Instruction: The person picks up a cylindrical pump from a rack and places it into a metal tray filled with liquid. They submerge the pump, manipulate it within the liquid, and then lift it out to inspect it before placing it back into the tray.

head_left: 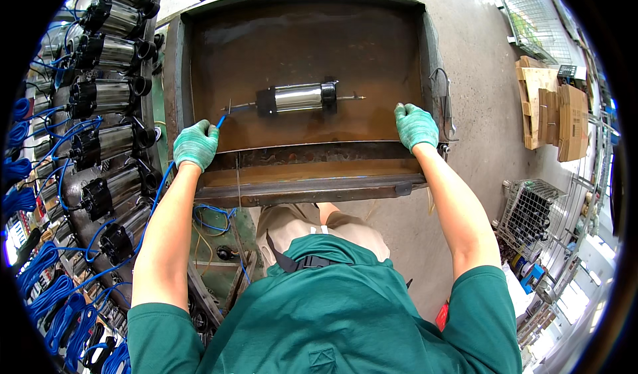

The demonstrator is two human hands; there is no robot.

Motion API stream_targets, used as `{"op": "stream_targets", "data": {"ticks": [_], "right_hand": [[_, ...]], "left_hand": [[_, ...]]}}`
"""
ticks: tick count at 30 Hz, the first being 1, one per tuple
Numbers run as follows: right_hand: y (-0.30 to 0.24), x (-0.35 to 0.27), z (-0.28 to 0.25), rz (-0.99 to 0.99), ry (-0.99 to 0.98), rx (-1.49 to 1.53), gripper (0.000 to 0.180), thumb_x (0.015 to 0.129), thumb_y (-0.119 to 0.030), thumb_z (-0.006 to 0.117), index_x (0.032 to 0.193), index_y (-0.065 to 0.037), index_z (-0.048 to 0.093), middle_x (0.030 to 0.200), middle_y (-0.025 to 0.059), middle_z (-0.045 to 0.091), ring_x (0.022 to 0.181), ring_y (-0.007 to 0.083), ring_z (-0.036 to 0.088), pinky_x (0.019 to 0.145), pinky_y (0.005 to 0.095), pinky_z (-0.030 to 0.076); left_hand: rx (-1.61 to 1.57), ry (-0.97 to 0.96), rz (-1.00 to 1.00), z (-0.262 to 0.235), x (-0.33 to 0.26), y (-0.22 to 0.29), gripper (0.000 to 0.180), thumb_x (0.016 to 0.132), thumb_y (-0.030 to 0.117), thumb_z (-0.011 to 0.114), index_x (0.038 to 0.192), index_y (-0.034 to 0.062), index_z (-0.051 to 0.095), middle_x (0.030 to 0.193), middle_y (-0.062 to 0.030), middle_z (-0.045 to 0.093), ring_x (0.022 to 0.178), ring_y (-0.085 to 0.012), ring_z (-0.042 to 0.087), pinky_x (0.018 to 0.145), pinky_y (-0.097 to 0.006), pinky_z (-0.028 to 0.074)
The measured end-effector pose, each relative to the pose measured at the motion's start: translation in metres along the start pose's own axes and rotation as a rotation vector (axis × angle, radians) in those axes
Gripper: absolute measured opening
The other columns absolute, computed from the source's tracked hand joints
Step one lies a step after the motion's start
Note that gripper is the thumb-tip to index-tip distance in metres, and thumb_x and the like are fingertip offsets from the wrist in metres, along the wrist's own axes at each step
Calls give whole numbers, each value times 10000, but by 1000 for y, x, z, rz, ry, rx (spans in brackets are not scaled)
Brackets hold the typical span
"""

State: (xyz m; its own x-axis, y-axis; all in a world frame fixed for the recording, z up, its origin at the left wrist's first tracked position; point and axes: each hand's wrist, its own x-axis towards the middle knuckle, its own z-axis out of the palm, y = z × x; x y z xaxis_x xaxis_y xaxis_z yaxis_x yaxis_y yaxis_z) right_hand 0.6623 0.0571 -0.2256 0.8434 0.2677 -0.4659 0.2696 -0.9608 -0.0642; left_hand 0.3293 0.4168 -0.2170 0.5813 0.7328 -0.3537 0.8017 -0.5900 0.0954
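Green work shirt and both bare forearms are seen nearest the lens, rising from the lower edge.

Far left: a rack of stacked steel cylinders with black end caps [106,95] and blue leads is noted, apart from the work.

Left hand [195,145], in a green knitted glove, is rested on the near rim of the rusty brown steel trough [306,155]. Its fingers [206,131] are closed around a thin blue cable [220,120], which is led up and to the right towards the piece.

Centre: a polished steel cylinder with black end caps and a thin shaft at each end [299,97] is laid on the trough floor. Its long axis is run left to right, parallel to the near rim. It lies beyond both hands, roughly midway between them, untouched. The left hand appears slightly nearer and is linked to it by the cable.

Right hand [415,125], gloved alike, is set on the rim near the right wall; fingers curled over the edge, nothing held.
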Motion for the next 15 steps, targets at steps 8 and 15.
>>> {"op": "stream_targets", "data": {"ticks": [8, 15], "right_hand": [[-3, -2, -3, 8, -6, -3, 493, 1041, -507, 433, 1165, -146, 744, 1160, 194, 733, 1116, 416, 678, 979, 520, 531], [-5, -5, -6, 16, -19, -3, 488, 1042, -507, 435, 1171, -150, 741, 1166, 193, 732, 1123, 415, 676, 980, 519, 531]], "left_hand": [[-8, -4, -7, 1, 0, 0, 296, 956, 391, 608, 967, 124, 735, 934, -202, 727, 933, -447, 683, 816, -540, 543], [9, -10, -12, -1, 0, 1, 296, 955, 394, 613, 997, 133, 747, 942, -194, 734, 938, -437, 690, 823, -528, 549]]}}
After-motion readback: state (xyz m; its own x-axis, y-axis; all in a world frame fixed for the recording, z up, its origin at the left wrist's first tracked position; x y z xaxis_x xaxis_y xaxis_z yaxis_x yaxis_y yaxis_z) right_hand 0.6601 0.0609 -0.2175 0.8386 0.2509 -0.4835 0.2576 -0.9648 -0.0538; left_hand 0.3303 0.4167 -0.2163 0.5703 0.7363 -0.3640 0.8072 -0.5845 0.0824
